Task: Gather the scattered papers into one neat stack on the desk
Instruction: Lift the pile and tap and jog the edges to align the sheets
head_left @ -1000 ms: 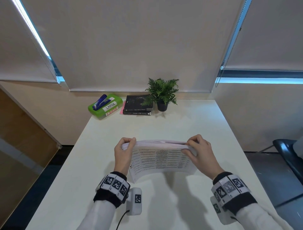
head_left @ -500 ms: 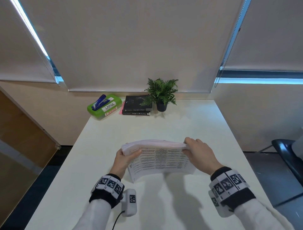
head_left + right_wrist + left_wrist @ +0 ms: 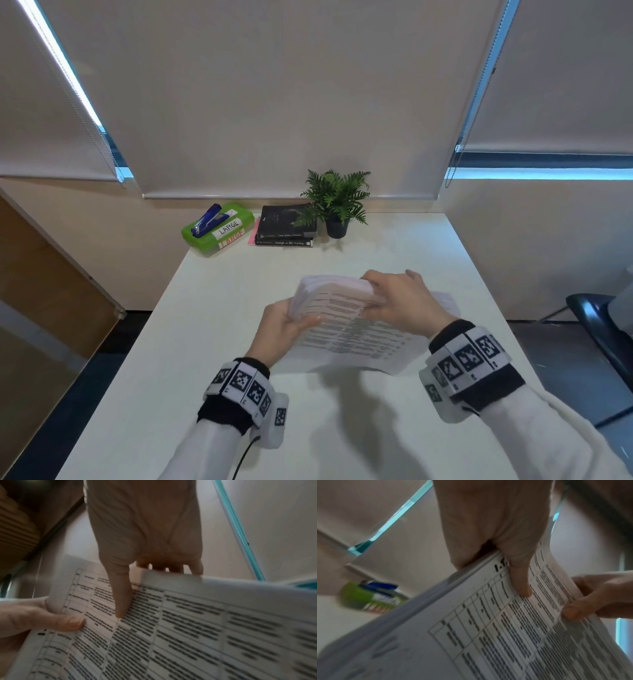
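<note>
white papers [image 3: 346, 329] (printed tables) pinched by left hand [image 3: 281, 325] and right hand [image 3: 404, 301] above the desk [image 3: 342, 428].

The papers [image 3: 349, 329] I hold are thin matt white paper printed with black tables, and they bend softly. The desk [image 3: 219, 342] looks smooth and faintly satin, perhaps laminate. Far left, the green box [image 3: 219, 233] seems glossy plastic.
</note>
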`<move>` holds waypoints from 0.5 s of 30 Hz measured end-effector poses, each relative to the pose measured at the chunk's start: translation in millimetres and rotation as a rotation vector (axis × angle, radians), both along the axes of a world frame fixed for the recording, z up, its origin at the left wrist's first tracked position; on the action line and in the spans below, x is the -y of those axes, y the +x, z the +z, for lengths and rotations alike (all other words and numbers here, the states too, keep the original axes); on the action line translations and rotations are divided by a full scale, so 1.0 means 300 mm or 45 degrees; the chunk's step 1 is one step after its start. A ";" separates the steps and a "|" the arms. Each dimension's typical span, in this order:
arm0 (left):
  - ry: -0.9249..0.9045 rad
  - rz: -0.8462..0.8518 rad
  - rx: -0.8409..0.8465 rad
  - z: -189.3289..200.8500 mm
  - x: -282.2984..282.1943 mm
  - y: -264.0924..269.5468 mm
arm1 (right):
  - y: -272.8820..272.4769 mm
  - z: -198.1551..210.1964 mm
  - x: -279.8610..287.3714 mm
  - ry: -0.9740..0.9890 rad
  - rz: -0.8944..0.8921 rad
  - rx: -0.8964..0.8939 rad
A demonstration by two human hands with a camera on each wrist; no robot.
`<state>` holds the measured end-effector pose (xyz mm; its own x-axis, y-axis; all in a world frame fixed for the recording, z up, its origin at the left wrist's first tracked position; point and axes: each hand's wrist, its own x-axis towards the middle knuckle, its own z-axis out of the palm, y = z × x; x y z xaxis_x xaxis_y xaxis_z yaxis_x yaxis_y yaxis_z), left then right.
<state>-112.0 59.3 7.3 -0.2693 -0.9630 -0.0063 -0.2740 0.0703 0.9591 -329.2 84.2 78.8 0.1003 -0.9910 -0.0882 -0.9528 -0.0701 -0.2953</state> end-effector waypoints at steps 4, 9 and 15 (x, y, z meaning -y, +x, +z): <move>-0.304 -0.132 0.270 0.079 0.016 -0.034 | -0.019 0.018 -0.017 0.097 -0.060 0.400; -0.325 -0.063 0.468 0.098 0.030 0.021 | -0.116 -0.032 -0.070 -0.002 -0.232 0.756; 0.234 0.058 -0.492 0.086 0.017 0.058 | -0.174 -0.110 -0.115 0.319 -0.397 1.502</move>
<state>-94.7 54.3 33.2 -0.2427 -0.9663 -0.0858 0.1093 -0.1151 0.9873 -381.4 118.8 45.8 0.0106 -0.9556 -0.2943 -0.0627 0.2931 -0.9540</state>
